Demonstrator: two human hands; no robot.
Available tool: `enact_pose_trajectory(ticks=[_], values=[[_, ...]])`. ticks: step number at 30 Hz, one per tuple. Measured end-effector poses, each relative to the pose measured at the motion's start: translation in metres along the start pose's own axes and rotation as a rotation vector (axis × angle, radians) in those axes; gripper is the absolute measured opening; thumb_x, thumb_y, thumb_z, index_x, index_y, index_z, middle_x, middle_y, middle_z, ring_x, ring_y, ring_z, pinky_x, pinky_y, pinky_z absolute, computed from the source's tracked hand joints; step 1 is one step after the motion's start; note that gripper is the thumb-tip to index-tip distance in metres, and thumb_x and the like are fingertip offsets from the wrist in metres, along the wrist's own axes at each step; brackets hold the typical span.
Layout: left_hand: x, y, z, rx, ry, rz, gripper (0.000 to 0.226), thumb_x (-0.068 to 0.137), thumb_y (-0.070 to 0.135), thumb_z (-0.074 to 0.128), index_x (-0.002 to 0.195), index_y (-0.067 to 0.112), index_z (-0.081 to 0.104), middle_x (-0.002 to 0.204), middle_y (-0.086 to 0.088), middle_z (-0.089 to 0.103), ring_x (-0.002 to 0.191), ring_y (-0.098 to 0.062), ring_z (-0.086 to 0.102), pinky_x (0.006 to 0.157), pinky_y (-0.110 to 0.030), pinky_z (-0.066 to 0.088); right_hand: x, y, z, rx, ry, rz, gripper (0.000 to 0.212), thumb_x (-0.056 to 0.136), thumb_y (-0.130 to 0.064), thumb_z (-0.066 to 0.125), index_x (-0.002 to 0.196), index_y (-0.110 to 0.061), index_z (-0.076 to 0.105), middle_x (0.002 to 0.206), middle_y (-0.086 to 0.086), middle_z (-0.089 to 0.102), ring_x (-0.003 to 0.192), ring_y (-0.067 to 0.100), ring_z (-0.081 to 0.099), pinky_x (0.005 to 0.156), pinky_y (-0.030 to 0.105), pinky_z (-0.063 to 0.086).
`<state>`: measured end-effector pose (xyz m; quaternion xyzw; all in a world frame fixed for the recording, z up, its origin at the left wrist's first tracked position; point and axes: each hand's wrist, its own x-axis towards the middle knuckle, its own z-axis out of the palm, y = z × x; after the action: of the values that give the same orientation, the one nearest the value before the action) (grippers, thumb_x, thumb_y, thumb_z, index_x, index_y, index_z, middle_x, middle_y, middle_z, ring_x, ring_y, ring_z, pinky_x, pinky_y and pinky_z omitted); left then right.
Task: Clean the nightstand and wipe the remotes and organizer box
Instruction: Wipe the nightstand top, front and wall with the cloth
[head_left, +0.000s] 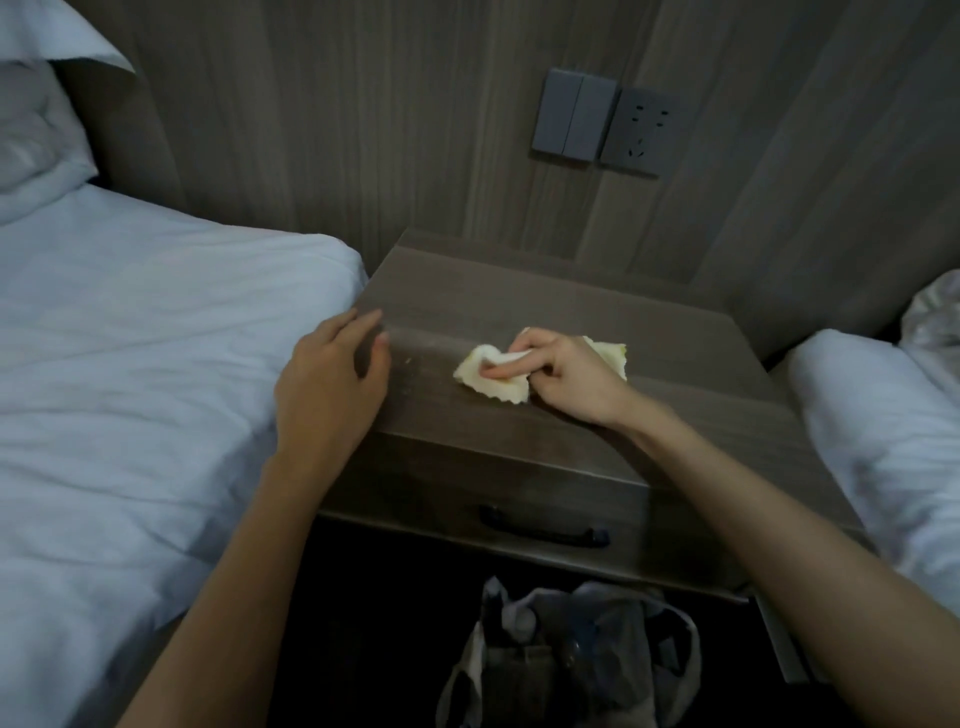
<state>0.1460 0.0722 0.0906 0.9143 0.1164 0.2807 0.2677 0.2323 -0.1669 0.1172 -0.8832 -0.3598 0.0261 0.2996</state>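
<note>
A dark wood nightstand (571, 306) stands between two beds. On its top lies a crumpled pale yellow cloth (493, 382). My right hand (566, 376) grips the cloth with curled fingers and presses it onto the top near the front. My left hand (332, 379) rests at the nightstand's left front corner, fingers relaxed and holding nothing. No remotes or organizer box are in view.
A white-sheeted bed (130, 364) with a pillow (36, 130) lies to the left, another white bed (883, 426) to the right. Switches (571, 114) and a socket (647, 132) sit on the wood wall. A drawer handle (543, 530) faces me; a plastic bag (566, 654) sits on the floor below.
</note>
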Motion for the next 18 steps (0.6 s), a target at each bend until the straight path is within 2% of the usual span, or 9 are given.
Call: enact_pose_trajectory(ticks=[3, 7, 11, 14, 16, 18], values=[[-0.015, 0.0, -0.002, -0.024, 0.031, 0.032, 0.038, 0.098, 0.035, 0.048, 0.132, 0.02, 0.058, 0.138, -0.005, 0.056, 0.124, -0.022, 0.052, 0.103, -0.035, 0.04, -0.032, -0.013, 0.001, 0.081, -0.007, 0.007, 0.056, 0.08, 0.016, 0.046, 0.105, -0.026, 0.075, 0.1, 0.0, 0.061, 0.081, 0.003, 0.055, 0.069, 0.008, 0.035], [-0.027, 0.002, -0.008, -0.025, 0.047, 0.036, 0.037, 0.099, 0.03, 0.048, 0.132, 0.017, 0.059, 0.139, -0.008, 0.054, 0.127, -0.023, 0.048, 0.106, -0.034, 0.036, -0.076, -0.025, -0.005, 0.176, -0.037, 0.041, 0.053, 0.076, 0.017, 0.049, 0.096, -0.022, 0.078, 0.1, 0.002, 0.066, 0.086, 0.011, 0.061, 0.069, 0.023, 0.043], [-0.031, -0.005, -0.018, -0.101, 0.049, -0.033, 0.038, 0.099, 0.032, 0.044, 0.133, 0.02, 0.058, 0.141, -0.005, 0.053, 0.13, -0.021, 0.045, 0.108, -0.035, 0.034, -0.112, -0.034, -0.015, 0.13, -0.054, 0.074, 0.048, 0.072, 0.016, 0.051, 0.076, -0.024, 0.078, 0.088, -0.008, 0.066, 0.073, 0.003, 0.057, 0.063, 0.014, 0.039], [-0.033, -0.012, -0.027, -0.177, 0.054, -0.074, 0.039, 0.1, 0.032, 0.043, 0.134, 0.02, 0.056, 0.139, -0.004, 0.054, 0.13, -0.02, 0.046, 0.107, -0.035, 0.036, -0.123, -0.037, -0.021, 0.144, -0.071, 0.144, 0.037, 0.073, 0.015, 0.053, 0.076, -0.01, 0.079, 0.087, -0.003, 0.068, 0.072, 0.009, 0.056, 0.063, 0.024, 0.042], [-0.035, -0.015, -0.032, -0.203, 0.052, -0.118, 0.039, 0.1, 0.031, 0.044, 0.135, 0.02, 0.055, 0.139, -0.004, 0.054, 0.129, -0.02, 0.047, 0.106, -0.034, 0.036, -0.121, -0.041, -0.027, 0.162, -0.015, 0.148, 0.033, 0.076, 0.013, 0.055, 0.078, -0.008, 0.08, 0.088, 0.002, 0.068, 0.073, 0.01, 0.058, 0.064, 0.024, 0.043], [-0.038, -0.017, -0.035, -0.219, 0.04, -0.154, 0.039, 0.1, 0.031, 0.044, 0.136, 0.021, 0.054, 0.139, -0.004, 0.054, 0.128, -0.021, 0.048, 0.105, -0.034, 0.036, -0.112, -0.047, -0.034, 0.172, 0.128, 0.111, 0.032, 0.079, 0.011, 0.059, 0.079, -0.013, 0.08, 0.089, 0.004, 0.069, 0.078, 0.013, 0.06, 0.068, 0.023, 0.044]])
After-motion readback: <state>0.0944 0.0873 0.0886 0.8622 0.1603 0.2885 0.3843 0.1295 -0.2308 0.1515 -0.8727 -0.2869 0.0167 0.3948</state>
